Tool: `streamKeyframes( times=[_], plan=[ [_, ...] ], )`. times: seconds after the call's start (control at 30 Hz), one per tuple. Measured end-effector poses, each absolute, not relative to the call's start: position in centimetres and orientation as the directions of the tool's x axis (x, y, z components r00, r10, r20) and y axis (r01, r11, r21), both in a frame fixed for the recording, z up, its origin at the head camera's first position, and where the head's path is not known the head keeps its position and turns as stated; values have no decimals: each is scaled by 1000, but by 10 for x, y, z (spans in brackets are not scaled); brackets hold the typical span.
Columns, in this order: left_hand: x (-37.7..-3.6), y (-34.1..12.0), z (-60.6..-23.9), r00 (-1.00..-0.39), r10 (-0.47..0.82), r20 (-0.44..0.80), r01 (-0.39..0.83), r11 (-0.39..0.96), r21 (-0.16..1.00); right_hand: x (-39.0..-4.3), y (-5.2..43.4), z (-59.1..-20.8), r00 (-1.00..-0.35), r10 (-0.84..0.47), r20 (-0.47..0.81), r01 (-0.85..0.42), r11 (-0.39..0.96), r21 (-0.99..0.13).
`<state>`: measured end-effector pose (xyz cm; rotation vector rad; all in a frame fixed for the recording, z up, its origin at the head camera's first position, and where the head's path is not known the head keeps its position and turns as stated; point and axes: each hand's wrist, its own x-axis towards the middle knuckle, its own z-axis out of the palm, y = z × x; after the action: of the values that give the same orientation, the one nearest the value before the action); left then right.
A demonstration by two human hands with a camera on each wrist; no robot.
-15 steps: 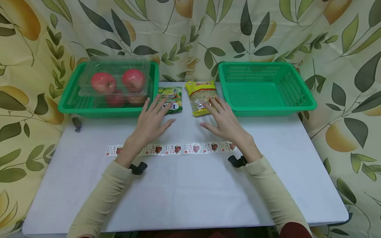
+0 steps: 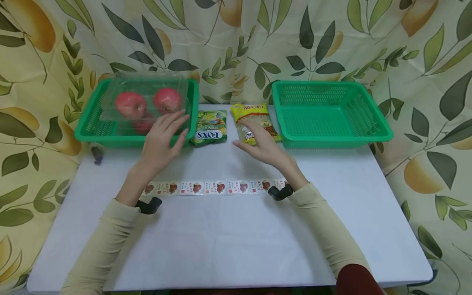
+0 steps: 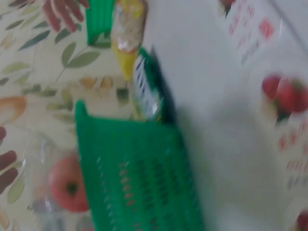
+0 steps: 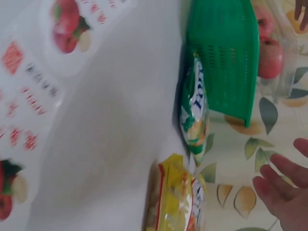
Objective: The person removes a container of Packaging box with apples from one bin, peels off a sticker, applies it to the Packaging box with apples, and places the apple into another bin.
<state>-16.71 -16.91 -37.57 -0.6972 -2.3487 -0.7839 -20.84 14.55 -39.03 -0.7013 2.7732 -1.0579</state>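
While the left hand (image 2: 160, 141) reaches over the near right corner of the left green basket (image 2: 96, 138), a clear plastic box (image 2: 145, 91) sits inside this basket, its upper part rising above the rim. The box is transparent and a little shiny, so the red apples (image 2: 130, 105) in it are well seen: three show in the head view, round and rosy, and one presents a dark hollow in the left wrist view. The left fingers are extended, with the thumb apart, and grip nothing; whether they touch the box, I cannot tell. Just beside the basket lies a green packet (image 2: 210, 127) marked FOX'S, and then a yellow bag (image 2: 252, 110) with pale contents. The right hand (image 2: 263, 145) is over this bag, thumb and fingers apart, holding nothing. Farther right stands another green basket (image 2: 313, 114). Nearer to the person, a strip of stickers (image 2: 221, 187) with printed red fruits lies across the white table (image 2: 228, 237).
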Motion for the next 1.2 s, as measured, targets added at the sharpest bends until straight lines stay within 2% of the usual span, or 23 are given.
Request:
streamKeyframes(
  times=[0.1, 0.17, 0.4, 0.57, 0.83, 1.0, 1.2],
  plan=[
    [-171, -186, -366, -669, 236, 704, 619, 701, 353, -217, 134, -388, -888, -453, 82, -382, 624, -682],
    [-175, -197, -359, -666, 184, 723, 594, 718, 364, -224, 128, -386, -885, -457, 87, -376, 592, -712],
    [-196, -239, -340, -672, -103, 733, 471, 704, 531, -242, 107, -382, -877, -478, 46, -299, 469, -831],
    [-207, -268, -334, -712, -233, 663, 351, 699, 623, -249, 91, -380, -886, -463, 20, -257, 455, -853],
    [-220, -297, -332, -854, -411, 319, 23, 582, 813, -259, 62, -371, -875, -484, 2, -208, 374, -904],
    [-225, -310, -334, -882, -467, 66, -162, 432, 887, -266, 36, -365, -863, -501, -59, -134, 340, -931],
    [-228, -322, -339, -885, -453, -108, -259, 285, 923, -275, -1, -360, -865, -474, -164, 24, 287, -958]
  ],
)
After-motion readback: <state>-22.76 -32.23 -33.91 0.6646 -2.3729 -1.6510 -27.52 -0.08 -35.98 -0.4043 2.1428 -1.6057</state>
